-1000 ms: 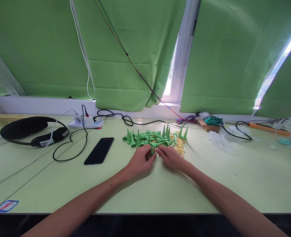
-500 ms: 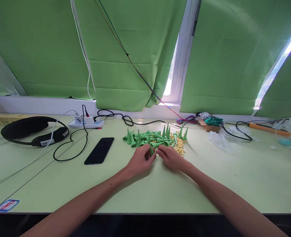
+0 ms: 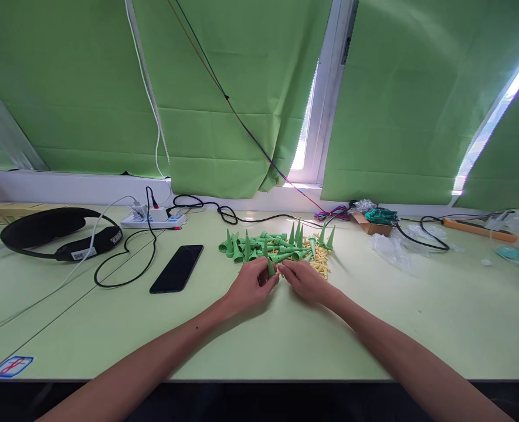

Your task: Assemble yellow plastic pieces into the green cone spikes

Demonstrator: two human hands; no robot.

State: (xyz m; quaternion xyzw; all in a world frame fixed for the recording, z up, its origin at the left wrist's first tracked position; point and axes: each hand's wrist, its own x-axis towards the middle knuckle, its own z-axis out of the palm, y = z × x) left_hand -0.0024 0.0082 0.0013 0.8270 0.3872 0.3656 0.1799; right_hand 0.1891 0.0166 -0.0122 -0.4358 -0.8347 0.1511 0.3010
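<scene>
My left hand (image 3: 254, 285) is closed around a green plastic cone (image 3: 270, 269), its pointed end up. Close beside it, my right hand (image 3: 302, 278) has its fingertips pinched together near the cone; what they hold, if anything, is too small to make out. Just beyond both hands lies a heap of green cones (image 3: 259, 243), several standing upright and others on their sides. Small pale-yellow pegs (image 3: 321, 261) are strewn at the heap's right side, partly behind my right hand.
A black phone (image 3: 177, 269) lies to the left. Farther left are a black neckband-like device (image 3: 61, 234) and a white power strip (image 3: 153, 220) with cables. Toward the back right stand a small cardboard box (image 3: 373, 225), clear plastic bags (image 3: 391, 249) and an orange-handled tool (image 3: 480, 230).
</scene>
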